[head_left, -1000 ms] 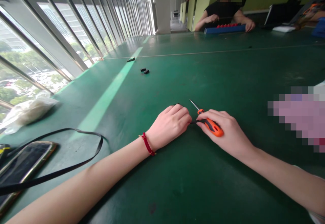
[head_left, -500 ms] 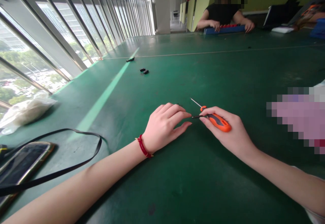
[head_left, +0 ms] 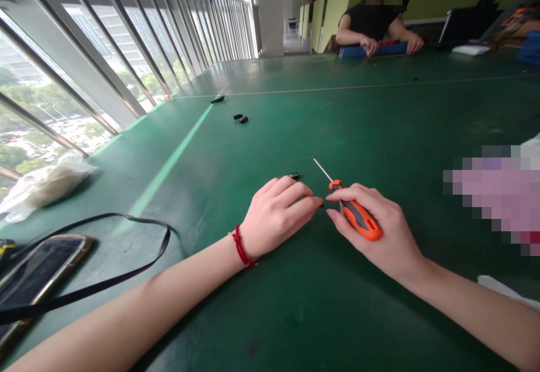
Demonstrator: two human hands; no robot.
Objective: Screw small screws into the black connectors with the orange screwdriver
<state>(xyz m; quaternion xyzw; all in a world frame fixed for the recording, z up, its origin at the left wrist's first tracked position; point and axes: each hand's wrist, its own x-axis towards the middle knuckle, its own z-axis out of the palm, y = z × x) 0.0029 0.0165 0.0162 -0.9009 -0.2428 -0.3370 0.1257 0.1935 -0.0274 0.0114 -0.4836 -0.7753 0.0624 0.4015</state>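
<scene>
My right hand (head_left: 375, 231) is closed around an orange and black screwdriver (head_left: 354, 214), its thin metal shaft pointing up and to the left. My left hand (head_left: 280, 214), with a red cord on the wrist, rests on the green table (head_left: 295, 304). Its fingertips pinch a tiny dark piece right where they meet my right fingertips. The piece is too small to name. A small black part (head_left: 293, 175) lies on the table just beyond my left fingers.
Small black parts (head_left: 240, 117) and another (head_left: 217, 99) lie farther up the table. A phone (head_left: 37, 273) with a black strap (head_left: 126, 248) and a white plastic bag (head_left: 46, 183) sit at the left by the windows. Another person (head_left: 373, 20) works at a blue tray (head_left: 371, 50) at the far end.
My left fingers have closed again into a pinch against my right fingertips. My right hand with the screwdriver has shifted slightly down. The small black part beyond my left hand now shows.
</scene>
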